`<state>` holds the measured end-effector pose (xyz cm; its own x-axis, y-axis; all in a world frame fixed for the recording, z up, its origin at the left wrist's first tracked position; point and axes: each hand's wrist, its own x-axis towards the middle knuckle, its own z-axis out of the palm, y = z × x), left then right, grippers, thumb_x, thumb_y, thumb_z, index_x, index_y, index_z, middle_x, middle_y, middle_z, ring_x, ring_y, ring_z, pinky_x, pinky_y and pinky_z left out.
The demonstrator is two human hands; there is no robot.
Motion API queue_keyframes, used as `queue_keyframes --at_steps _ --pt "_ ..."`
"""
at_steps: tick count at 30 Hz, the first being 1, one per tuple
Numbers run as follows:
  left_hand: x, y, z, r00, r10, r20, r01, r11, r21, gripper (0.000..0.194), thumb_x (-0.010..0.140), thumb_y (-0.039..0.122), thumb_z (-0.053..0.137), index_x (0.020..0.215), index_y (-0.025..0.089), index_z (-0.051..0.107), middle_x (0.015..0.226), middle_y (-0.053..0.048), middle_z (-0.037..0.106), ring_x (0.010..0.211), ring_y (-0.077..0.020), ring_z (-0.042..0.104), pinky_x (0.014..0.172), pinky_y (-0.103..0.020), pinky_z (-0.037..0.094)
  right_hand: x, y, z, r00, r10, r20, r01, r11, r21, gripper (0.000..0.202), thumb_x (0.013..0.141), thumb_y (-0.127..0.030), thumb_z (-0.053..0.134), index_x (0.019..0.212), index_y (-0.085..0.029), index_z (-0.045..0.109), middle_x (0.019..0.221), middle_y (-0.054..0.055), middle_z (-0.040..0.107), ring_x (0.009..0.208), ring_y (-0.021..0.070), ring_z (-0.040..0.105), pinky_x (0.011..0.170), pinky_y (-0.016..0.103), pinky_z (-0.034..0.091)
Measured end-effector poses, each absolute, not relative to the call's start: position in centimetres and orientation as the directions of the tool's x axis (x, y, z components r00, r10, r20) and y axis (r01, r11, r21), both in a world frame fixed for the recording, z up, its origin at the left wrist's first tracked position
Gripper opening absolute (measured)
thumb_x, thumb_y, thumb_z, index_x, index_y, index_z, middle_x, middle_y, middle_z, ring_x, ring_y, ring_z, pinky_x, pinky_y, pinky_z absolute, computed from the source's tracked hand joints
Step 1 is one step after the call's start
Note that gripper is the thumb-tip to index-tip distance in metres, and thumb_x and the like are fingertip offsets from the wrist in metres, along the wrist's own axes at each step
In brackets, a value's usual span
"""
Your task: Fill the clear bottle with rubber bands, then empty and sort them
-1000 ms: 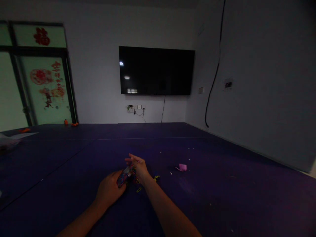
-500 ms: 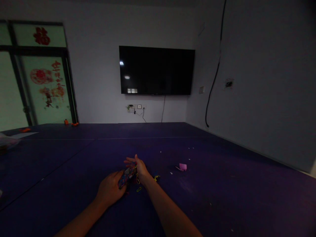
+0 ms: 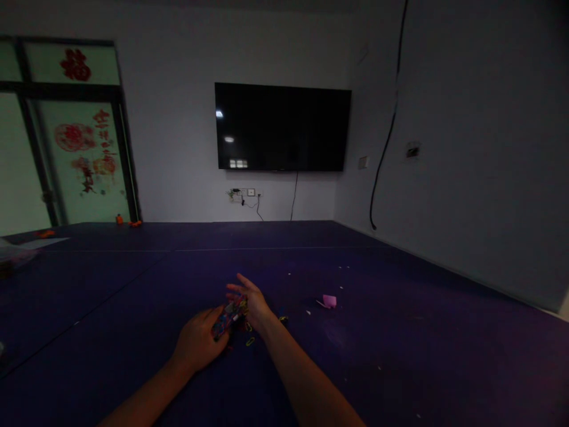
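Note:
My left hand (image 3: 201, 339) rests low over the purple surface, its fingers and thumb curled round a bunch of small multicoloured paper clips (image 3: 226, 322). Whether a clear box or bag encloses them is too dark to tell. At the far end of the bunch, my right hand (image 3: 255, 302) has its fingers stretched out and apart, with the palm side against the clips. A loose yellow-green paper clip (image 3: 249, 341) lies just in front of the hands. More yellow clips (image 3: 283, 319) lie to the right, partly behind my right wrist.
On the purple surface (image 3: 400, 356), a pink paper scrap (image 3: 329, 301) lies to the right among tiny white bits. A clear plastic bag (image 3: 15, 254) is at the left edge. Small orange objects (image 3: 135, 223) sit near the door. A television (image 3: 284, 127) hangs on the far wall.
My right hand has turned slightly, with its fingers and thumb shifting a little left and up by the clips. My left hand has stayed almost still.

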<state>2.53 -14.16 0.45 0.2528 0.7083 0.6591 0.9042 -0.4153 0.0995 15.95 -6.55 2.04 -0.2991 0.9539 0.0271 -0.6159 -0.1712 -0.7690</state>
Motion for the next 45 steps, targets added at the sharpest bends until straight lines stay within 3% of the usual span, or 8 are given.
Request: queue_keyframes --at_steps 5,11,18,24,27,33,39,45 --pt "2.3 -14.1 0.3 0.246 0.690 0.681 0.893 -0.434 0.117 0.035 0.073 0.028 0.051 0.106 0.019 0.061 0.094 -0.007 0.070 0.084 -0.0243 0.066 0.075 -0.036 0.054 15.8 -6.3 1.8 -0.267 0.963 0.022 -0.660 -0.167 -0.733 0.047 0.072 -0.010 0.057 0.118 -0.019 0.052 0.085 0.006 0.068 0.067 0.0157 0.064 0.056 0.025 0.046" --pt "2.2 -14.0 0.2 0.253 0.695 0.673 0.886 -0.446 0.129 0.036 0.072 0.027 0.051 0.105 0.018 0.061 0.093 -0.008 0.070 0.084 -0.0249 0.066 0.075 -0.036 0.054 15.5 -5.9 1.1 -0.288 0.955 0.072 -0.628 -0.132 -0.767 0.020 0.068 -0.023 0.070 0.085 -0.012 0.066 0.073 0.006 0.067 0.061 0.0162 0.063 0.059 0.028 0.047" --pt "2.2 -14.0 0.1 0.215 0.729 0.649 0.901 -0.405 0.156 0.036 0.071 0.027 0.052 0.105 0.021 0.062 0.092 -0.005 0.070 0.083 -0.0236 0.066 0.075 -0.034 0.054 15.3 -5.9 1.1 -0.310 0.947 0.091 -0.516 -0.087 -0.852 0.048 0.077 -0.057 0.056 0.076 -0.010 0.068 0.067 0.009 0.067 0.056 0.0160 0.061 0.059 0.030 0.047" --pt "2.4 -14.4 0.7 0.159 0.791 0.591 0.917 -0.340 0.209 0.036 0.069 0.026 0.052 0.103 0.017 0.061 0.094 -0.008 0.069 0.083 -0.0237 0.065 0.077 -0.035 0.052 15.0 -5.8 0.8 -0.251 0.963 0.095 -0.467 -0.035 -0.884 0.066 0.082 -0.067 0.036 0.079 -0.010 0.069 0.066 0.010 0.066 0.053 0.0161 0.060 0.058 0.030 0.046" --pt "2.6 -14.4 0.9 0.131 0.817 0.562 0.920 -0.312 0.239 0.034 0.069 0.026 0.053 0.101 0.019 0.062 0.095 -0.006 0.070 0.086 -0.0237 0.065 0.077 -0.034 0.051 14.7 -5.8 0.6 -0.257 0.963 0.078 -0.515 -0.068 -0.854 0.064 0.087 -0.061 0.030 0.081 -0.010 0.069 0.068 0.010 0.067 0.053 0.0158 0.060 0.059 0.030 0.046" --pt "3.0 -14.7 1.7 0.073 0.876 0.477 0.929 -0.234 0.286 0.033 0.071 0.026 0.052 0.101 0.021 0.061 0.096 -0.004 0.070 0.087 -0.0226 0.065 0.075 -0.030 0.049 14.6 -5.9 0.7 -0.280 0.959 0.048 -0.586 -0.131 -0.800 0.028 0.083 -0.030 0.046 0.099 -0.015 0.063 0.071 0.005 0.068 0.059 0.0165 0.062 0.059 0.030 0.047" --pt "3.3 -15.3 2.4 0.026 0.914 0.404 0.958 -0.137 0.250 0.031 0.073 0.027 0.052 0.102 0.023 0.061 0.095 -0.002 0.070 0.085 -0.0210 0.066 0.071 -0.027 0.046 14.7 -6.3 1.3 -0.298 0.953 0.046 -0.632 -0.161 -0.758 0.035 0.079 -0.023 0.045 0.112 -0.015 0.055 0.080 0.007 0.068 0.062 0.0182 0.064 0.058 0.031 0.049" --pt "2.9 -15.0 1.7 0.081 0.854 0.515 0.951 -0.220 0.216 0.029 0.073 0.029 0.051 0.100 0.023 0.061 0.096 -0.003 0.070 0.083 -0.0222 0.066 0.071 -0.030 0.049 15.0 -6.5 1.8 -0.336 0.940 0.065 -0.706 -0.205 -0.678 0.045 0.072 -0.008 0.048 0.114 -0.022 0.055 0.093 0.006 0.067 0.070 0.0156 0.064 0.060 0.029 0.048"
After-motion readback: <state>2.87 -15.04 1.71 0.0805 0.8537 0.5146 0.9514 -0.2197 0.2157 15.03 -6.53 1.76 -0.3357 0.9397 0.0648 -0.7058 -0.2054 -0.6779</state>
